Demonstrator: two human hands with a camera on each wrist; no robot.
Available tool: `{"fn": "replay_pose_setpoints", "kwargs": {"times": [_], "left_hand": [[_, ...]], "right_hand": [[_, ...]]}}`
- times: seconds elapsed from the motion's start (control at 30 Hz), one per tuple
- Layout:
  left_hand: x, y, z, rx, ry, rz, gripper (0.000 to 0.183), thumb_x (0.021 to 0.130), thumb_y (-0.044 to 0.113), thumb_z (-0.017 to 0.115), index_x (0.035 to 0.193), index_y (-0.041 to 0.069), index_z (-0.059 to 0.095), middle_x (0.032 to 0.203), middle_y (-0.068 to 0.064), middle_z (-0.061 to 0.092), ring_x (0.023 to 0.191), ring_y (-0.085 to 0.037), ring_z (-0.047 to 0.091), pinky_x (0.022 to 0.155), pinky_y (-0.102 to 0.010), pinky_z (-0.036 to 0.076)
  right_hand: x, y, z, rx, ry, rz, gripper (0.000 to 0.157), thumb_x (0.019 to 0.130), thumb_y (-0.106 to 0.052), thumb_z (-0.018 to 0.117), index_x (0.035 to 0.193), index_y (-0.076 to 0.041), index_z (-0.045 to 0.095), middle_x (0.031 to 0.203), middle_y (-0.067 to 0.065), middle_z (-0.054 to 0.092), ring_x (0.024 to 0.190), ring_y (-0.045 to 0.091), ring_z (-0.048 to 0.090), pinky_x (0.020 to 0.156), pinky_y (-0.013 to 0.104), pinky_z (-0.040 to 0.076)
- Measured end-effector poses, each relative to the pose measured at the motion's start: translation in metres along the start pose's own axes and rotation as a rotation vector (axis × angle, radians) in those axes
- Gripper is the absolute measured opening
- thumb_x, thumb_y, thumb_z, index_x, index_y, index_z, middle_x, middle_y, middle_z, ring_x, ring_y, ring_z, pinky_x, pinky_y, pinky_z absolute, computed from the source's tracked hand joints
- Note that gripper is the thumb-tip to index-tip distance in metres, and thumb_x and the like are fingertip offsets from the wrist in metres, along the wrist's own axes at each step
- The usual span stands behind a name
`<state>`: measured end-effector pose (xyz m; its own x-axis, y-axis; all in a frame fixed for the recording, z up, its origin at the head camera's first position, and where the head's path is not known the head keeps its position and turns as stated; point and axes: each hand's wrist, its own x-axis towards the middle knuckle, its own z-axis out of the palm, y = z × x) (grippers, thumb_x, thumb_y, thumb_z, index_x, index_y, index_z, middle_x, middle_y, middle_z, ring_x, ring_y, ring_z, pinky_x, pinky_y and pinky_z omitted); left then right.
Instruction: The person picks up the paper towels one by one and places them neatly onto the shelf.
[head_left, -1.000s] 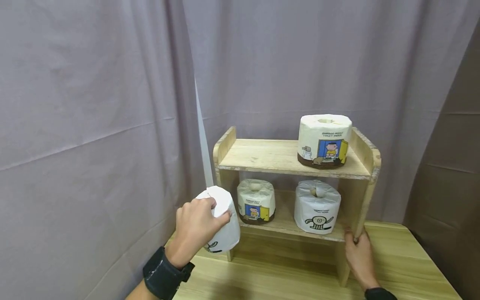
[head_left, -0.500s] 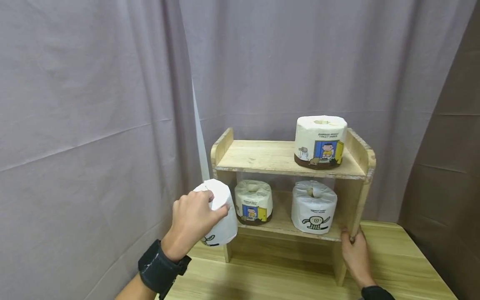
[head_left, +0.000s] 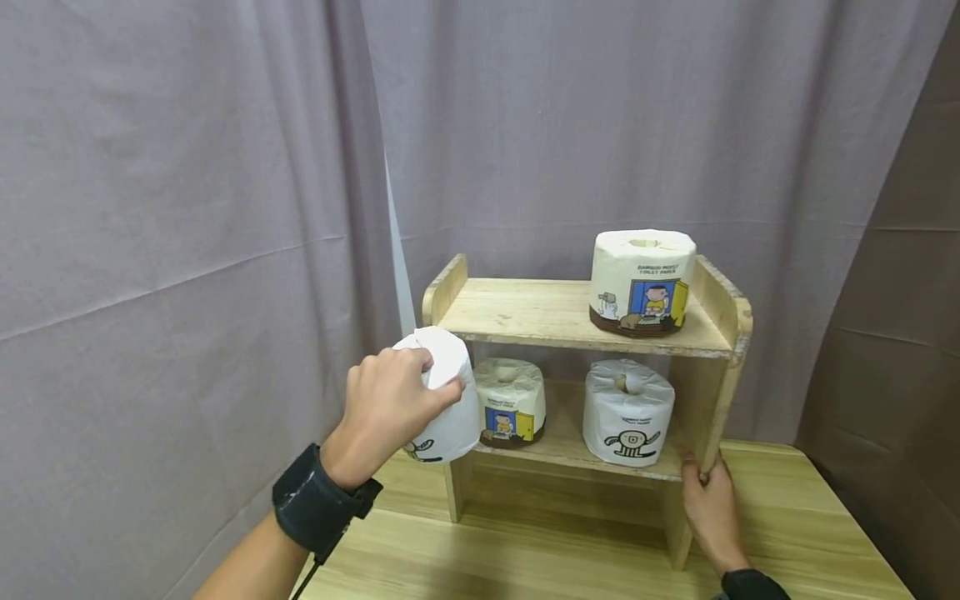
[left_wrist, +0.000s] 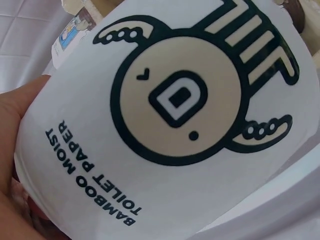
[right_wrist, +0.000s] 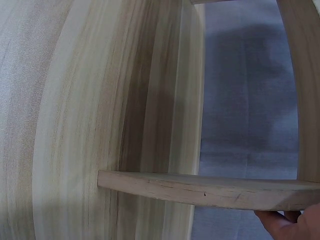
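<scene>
A white wrapped toilet paper roll (head_left: 450,417) hangs tilted in my left hand (head_left: 393,396), in front of the left side of a wooden shelf (head_left: 525,312). The thumb and fingers grip the roll at its top end. Its dog-like cartoon and lettering fill the left wrist view, where part of the hand (left_wrist: 12,150) shows at the edge. My right hand (head_left: 708,508) holds the shelf's right side panel at the lower board; in the right wrist view its fingers (right_wrist: 277,222) wrap the wooden panel (right_wrist: 215,192).
A cream toilet paper roll (head_left: 641,283) stands at the top shelf's right end. On the lower board, another cream roll (head_left: 510,404) stands left and a white roll (head_left: 628,412) right. The shelf stands on a wood-grain table (head_left: 795,517), with grey curtains (head_left: 562,125) behind and left.
My left hand has raised the white roll, bringing it up beside the left end of the shelf. The right hand keeps its hold on the shelf's side.
</scene>
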<state>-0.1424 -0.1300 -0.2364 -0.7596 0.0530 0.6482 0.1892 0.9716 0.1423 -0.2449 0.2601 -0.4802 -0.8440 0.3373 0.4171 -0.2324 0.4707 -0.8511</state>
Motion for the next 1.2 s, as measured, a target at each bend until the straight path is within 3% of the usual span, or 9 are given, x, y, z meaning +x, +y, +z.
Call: {"fn": "replay_pose_setpoints", "kwargs": {"times": [0.2, 0.4, 0.87, 1.2], "left_hand": [[0.012, 0.006, -0.01, 0.02, -0.032, 0.016, 0.048, 0.076, 0.055, 0.063, 0.055, 0.019, 0.04, 0.057, 0.008, 0.03, 0.051, -0.014, 0.037, 0.043, -0.035, 0.033], [0.022, 0.011, -0.016, 0.025, -0.042, 0.009, 0.047, 0.076, 0.056, 0.064, 0.056, 0.019, 0.044, 0.056, 0.005, 0.041, 0.051, -0.017, 0.046, 0.044, -0.035, 0.035], [0.046, 0.016, -0.03, -0.033, -0.051, -0.004, 0.049, 0.077, 0.059, 0.061, 0.056, 0.018, 0.043, 0.056, 0.007, 0.035, 0.054, -0.017, 0.047, 0.049, -0.038, 0.038], [0.057, 0.027, -0.037, -0.003, -0.041, 0.026, 0.045, 0.078, 0.058, 0.059, 0.058, 0.019, 0.047, 0.06, 0.003, 0.047, 0.057, -0.019, 0.051, 0.049, -0.037, 0.038]], "right_hand": [[0.0, -0.002, 0.0, -0.007, -0.003, 0.01, 0.04, 0.103, -0.029, 0.04, 0.13, -0.002, 0.05, 0.125, 0.025, 0.057, 0.114, 0.033, 0.051, 0.091, 0.043, 0.036], [0.0, 0.0, 0.0, -0.007, -0.007, -0.001, 0.039, 0.103, -0.029, 0.039, 0.129, -0.001, 0.049, 0.126, 0.027, 0.056, 0.115, 0.036, 0.051, 0.093, 0.05, 0.037], [0.001, 0.001, 0.004, -0.007, -0.007, -0.022, 0.041, 0.103, -0.026, 0.04, 0.132, 0.002, 0.048, 0.124, 0.031, 0.055, 0.113, 0.04, 0.051, 0.091, 0.053, 0.038], [0.0, 0.001, -0.001, -0.002, -0.002, -0.019, 0.041, 0.103, -0.026, 0.04, 0.132, 0.002, 0.048, 0.126, 0.03, 0.055, 0.117, 0.04, 0.05, 0.094, 0.053, 0.037]]}}
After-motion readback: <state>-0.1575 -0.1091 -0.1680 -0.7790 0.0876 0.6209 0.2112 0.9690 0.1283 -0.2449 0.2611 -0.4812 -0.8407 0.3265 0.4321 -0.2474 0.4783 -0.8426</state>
